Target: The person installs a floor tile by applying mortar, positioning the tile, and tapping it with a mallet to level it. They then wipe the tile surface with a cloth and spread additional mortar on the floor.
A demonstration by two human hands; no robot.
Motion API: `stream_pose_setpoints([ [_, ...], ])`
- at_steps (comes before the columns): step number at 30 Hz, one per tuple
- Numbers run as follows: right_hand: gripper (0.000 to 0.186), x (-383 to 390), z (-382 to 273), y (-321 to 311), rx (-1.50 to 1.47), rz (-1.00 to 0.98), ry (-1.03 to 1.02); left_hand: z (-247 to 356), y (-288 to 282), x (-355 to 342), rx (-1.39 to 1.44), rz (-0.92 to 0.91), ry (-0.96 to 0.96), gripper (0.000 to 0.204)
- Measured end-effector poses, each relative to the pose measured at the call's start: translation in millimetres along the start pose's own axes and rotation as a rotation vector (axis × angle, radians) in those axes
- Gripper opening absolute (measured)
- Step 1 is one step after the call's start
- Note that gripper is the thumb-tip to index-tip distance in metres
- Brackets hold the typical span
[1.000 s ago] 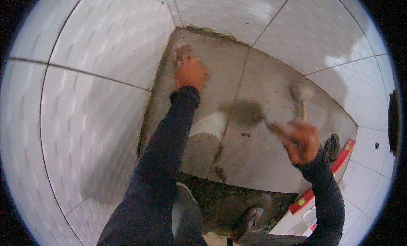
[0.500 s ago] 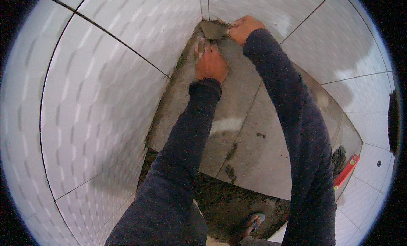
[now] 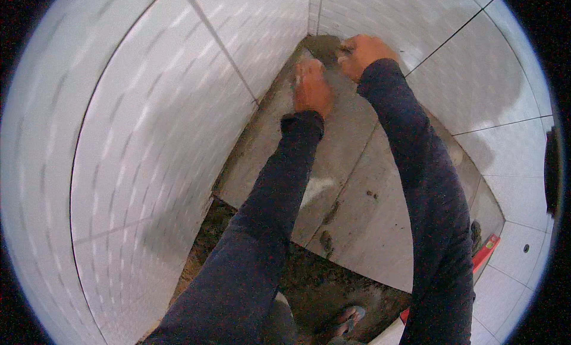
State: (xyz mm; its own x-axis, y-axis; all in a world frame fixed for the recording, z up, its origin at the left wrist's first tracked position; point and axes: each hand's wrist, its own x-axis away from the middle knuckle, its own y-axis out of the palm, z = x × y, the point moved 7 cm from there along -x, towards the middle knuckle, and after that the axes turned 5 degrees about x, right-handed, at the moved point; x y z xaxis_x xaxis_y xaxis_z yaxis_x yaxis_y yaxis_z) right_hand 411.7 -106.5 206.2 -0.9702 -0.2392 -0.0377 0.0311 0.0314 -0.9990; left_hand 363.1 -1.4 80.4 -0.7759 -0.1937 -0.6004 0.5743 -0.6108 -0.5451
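Note:
My right hand [image 3: 363, 57] grips a trowel; its blade [image 3: 323, 46] sits at the far corner of the grey floor tiles [image 3: 357, 220], where two white textured tile walls [image 3: 148, 137] meet. My left hand [image 3: 311, 89] rests on the floor tile just below and left of the blade, fingers stretched toward the corner, slightly blurred. The trowel's handle is mostly hidden in my fingers.
A pale mallet head [image 3: 457, 156] peeks from behind my right sleeve. A dark lump [image 3: 476, 235] and a red spirit level [image 3: 483, 253] lie at the right wall. Rough dark mortar bed [image 3: 369, 297] borders the tiles at the bottom, near my sandalled foot [image 3: 351, 318].
My right hand and trowel moved from the middle right up to the far corner, covering part of the mallet with the sleeve. My left hand shifted slightly right.

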Motion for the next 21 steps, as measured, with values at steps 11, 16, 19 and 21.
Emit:
stream_pose_setpoints([
  [11,0.034,77,-61,-24,0.143,-0.014,-0.165,97,-188,195,0.577,-0.104,-0.054,0.024],
  [16,0.035,129,-92,-33,0.123,-0.017,-0.183,90,-261,264,0.551,-0.093,-0.234,0.025],
  [19,0.036,167,-121,-31,0.127,-0.028,-0.221,83,-291,268,0.532,-0.033,-0.26,0.028],
  [21,0.037,204,-142,-19,0.127,-0.048,-0.201,79,-306,266,0.566,0.042,-0.245,0.03],
])
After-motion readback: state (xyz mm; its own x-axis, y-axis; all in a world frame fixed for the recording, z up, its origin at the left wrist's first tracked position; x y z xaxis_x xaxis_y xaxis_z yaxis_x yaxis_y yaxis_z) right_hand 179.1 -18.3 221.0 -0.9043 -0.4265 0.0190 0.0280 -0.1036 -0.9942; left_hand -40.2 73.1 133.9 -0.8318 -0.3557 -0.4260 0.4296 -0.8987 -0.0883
